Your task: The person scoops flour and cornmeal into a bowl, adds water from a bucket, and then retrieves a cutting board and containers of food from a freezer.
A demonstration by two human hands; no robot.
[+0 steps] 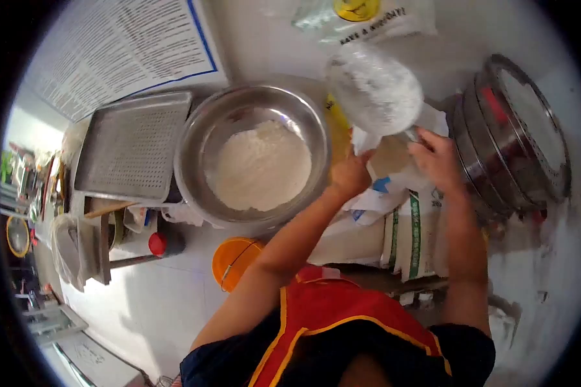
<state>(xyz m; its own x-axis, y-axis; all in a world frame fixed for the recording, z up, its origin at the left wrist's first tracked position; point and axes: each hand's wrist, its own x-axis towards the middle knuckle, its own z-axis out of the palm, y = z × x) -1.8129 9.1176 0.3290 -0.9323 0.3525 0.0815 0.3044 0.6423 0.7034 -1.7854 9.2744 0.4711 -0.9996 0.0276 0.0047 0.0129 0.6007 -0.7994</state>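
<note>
A large steel bowl (193, 151) holds a mound of white flour (263, 168). Right of the bowl, my left hand (352, 173) is closed on the edge of an open white sack (376, 193). My right hand (436, 155) grips the handle of a round metal scoop or pan (376, 89), which is tilted above the sack and blurred, with whitish smears on its surface. Part of the sack's opening is hidden behind the scoop and my hands.
A perforated tray (134, 145) lies left of the bowl. Stacked round steel steamers (510, 135) stand at the right. Below are an orange bucket (235, 258), a red-capped container (157, 243) and printed sacks (414, 235). A printed sheet (122, 51) hangs behind.
</note>
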